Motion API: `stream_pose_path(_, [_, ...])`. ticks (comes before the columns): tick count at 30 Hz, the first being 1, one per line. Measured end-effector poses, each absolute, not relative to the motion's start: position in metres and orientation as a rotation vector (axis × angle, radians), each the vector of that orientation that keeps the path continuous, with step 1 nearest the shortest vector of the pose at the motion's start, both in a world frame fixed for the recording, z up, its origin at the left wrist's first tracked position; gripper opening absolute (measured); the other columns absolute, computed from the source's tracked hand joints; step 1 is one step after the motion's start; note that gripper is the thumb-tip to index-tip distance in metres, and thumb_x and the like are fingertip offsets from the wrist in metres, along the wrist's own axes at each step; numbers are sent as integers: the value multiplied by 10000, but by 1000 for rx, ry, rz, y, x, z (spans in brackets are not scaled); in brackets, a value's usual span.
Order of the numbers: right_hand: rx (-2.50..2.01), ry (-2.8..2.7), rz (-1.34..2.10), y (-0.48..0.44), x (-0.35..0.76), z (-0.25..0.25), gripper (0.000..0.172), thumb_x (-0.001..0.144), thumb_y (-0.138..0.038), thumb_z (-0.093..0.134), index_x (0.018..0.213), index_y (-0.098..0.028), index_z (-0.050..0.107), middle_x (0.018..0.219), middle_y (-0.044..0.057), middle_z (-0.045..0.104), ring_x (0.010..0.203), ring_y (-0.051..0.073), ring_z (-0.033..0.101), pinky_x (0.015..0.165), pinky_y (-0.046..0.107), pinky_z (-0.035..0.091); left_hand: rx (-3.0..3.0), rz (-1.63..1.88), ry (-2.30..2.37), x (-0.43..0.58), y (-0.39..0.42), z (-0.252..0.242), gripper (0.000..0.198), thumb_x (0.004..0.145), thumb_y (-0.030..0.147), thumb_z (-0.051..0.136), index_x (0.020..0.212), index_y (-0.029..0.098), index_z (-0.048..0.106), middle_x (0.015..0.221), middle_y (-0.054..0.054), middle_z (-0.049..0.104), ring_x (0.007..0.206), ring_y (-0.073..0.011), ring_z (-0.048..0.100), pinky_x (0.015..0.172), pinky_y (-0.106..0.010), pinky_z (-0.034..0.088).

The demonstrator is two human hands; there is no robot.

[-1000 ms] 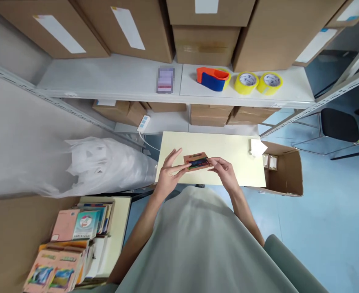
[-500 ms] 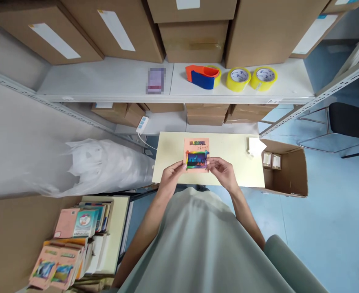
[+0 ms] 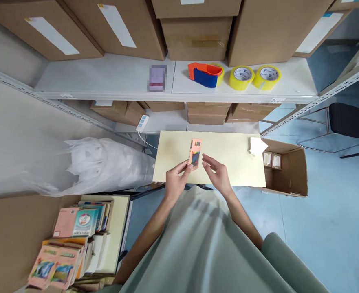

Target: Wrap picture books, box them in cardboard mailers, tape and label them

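Observation:
A pink book with a dark, rainbow-framed picture on its cover is turned at an angle above the cream tabletop, its spine side partly showing. My left hand grips its lower left edge between thumb and fingers. Just right of the book, my right hand is apart from it, fingers bent and loosely spread with nothing in them. White paper pieces lie at the right end of the tabletop.
An open cardboard box with small boxes inside stands right of the table. Ahead, a shelf carries a tape dispenser and two yellow tape rolls. Stacked books sit lower left, below a white plastic-wrapped bundle.
The book has turned from facing me flat to an angled, narrower view. My right hand has let go of its right edge and opened; my left hand keeps hold.

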State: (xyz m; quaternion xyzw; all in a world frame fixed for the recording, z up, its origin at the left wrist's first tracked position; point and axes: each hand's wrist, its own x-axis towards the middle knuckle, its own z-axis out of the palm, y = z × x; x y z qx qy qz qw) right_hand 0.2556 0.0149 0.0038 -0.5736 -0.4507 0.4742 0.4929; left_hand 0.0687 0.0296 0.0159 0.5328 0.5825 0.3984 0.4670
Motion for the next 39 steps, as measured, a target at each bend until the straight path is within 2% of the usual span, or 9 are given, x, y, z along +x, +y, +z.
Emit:
stream_pose_path(3, [-1399,-1037,1223,19,234,4,644,972,-739,800,1376,-239,832,1329,130,870,1239,362,847,979,473,741,1595,962,1473,77,18,11,333,1079,486,736,1308,304,896,1325,-63,867,1213,-348,858,1068,-467,699])
stream_pose_path(8, [-1386,-1010,1211,26,227,5,563,1005,-729,756,1243,-230,861,1113,77,899,1029,307,872,903,416,730,1809,987,1412,77,9,5,329,1095,391,708,1372,313,867,1379,-64,850,1269,-317,839,1146,-474,676])
stream_pose_path(11, [-1330,-976,1282,34,238,10,583,992,-758,750,1190,-224,873,1037,74,890,969,296,853,845,392,705,1673,1038,1453,64,18,11,384,1072,472,756,1394,282,847,1437,-88,829,1356,-325,794,1249,-520,607])
stream_pose_path(14, [-1241,-876,1425,42,249,15,564,910,-739,857,1122,-217,890,1007,68,881,895,266,815,799,368,670,1304,1081,1471,47,31,21,604,988,636,838,1425,220,814,1487,-138,802,1400,-350,760,1238,-521,599])
stream_pose_path(18, [-1147,-726,1556,47,251,20,535,813,-720,950,1012,-225,898,914,42,856,742,193,725,698,320,613,927,914,1255,33,41,33,705,849,789,898,1160,157,887,1204,-144,884,1174,-355,830,1051,-455,668])
stream_pose_path(27, [-1181,-735,1557,46,248,18,560,846,-739,915,1099,-240,905,1035,60,884,852,226,770,764,350,639,875,921,1272,37,42,44,660,776,779,956,1093,201,937,1136,-93,895,1088,-332,826,1054,-446,639])
stream_pose_path(32, [-1332,-753,1351,46,248,11,589,880,-718,885,1232,-245,884,1309,104,874,1205,317,811,1055,464,668,908,965,1326,41,43,39,644,770,778,945,1052,198,936,1060,-73,894,1036,-325,827,1014,-454,667])
stream_pose_path(36, [-1391,-797,1265,39,238,14,562,917,-726,844,1237,-266,885,1406,112,846,1347,349,788,1192,522,623,1104,995,1434,45,40,38,577,864,722,887,1061,182,941,1045,-69,901,1000,-315,836,917,-397,698])
stream_pose_path(39, [-1325,-831,1360,30,223,18,608,890,-737,879,1261,-256,883,1389,107,853,1348,352,788,1189,505,636,1268,1000,1412,53,32,38,501,966,647,826,1168,202,938,1198,-74,900,1080,-327,857,965,-418,721])
